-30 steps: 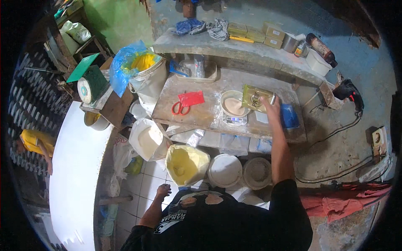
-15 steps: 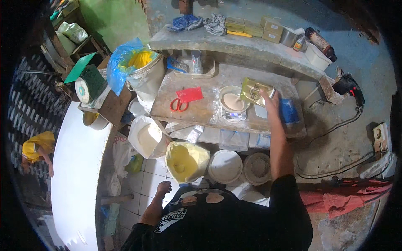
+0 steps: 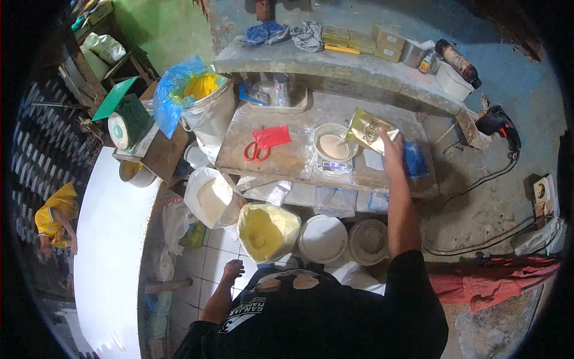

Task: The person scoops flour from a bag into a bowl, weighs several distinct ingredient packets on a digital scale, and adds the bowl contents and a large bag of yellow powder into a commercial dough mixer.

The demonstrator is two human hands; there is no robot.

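In my right hand (image 3: 391, 148) is a shiny gold foil packet (image 3: 375, 130), gripped by its right end. The packet's other end slants over the rim of a pale bowl (image 3: 324, 130). Beige powder (image 3: 335, 146) lies in that bowl, which stands on a small digital scale (image 3: 335, 166) with a lit display. Low by my left side hangs my left hand (image 3: 232, 272), its fingers loosely bent and apart, with nothing in it. The nearest thing to it is a yellow-lined container (image 3: 290, 226) with yellow contents.
Red scissors (image 3: 257, 151) and a red packet (image 3: 272, 136) lie on the wooden table (image 3: 293, 161). A bucket (image 3: 209, 119) with blue plastic stands left. Below are a flour sack (image 3: 194, 194) and round tubs (image 3: 323, 238). A person in yellow (image 3: 58, 212) is far left.
The gold packet has turned slightly in my right hand and shifted a little right, still over the bowl's edge. My left hand stays put. The person in yellow has bent lower.
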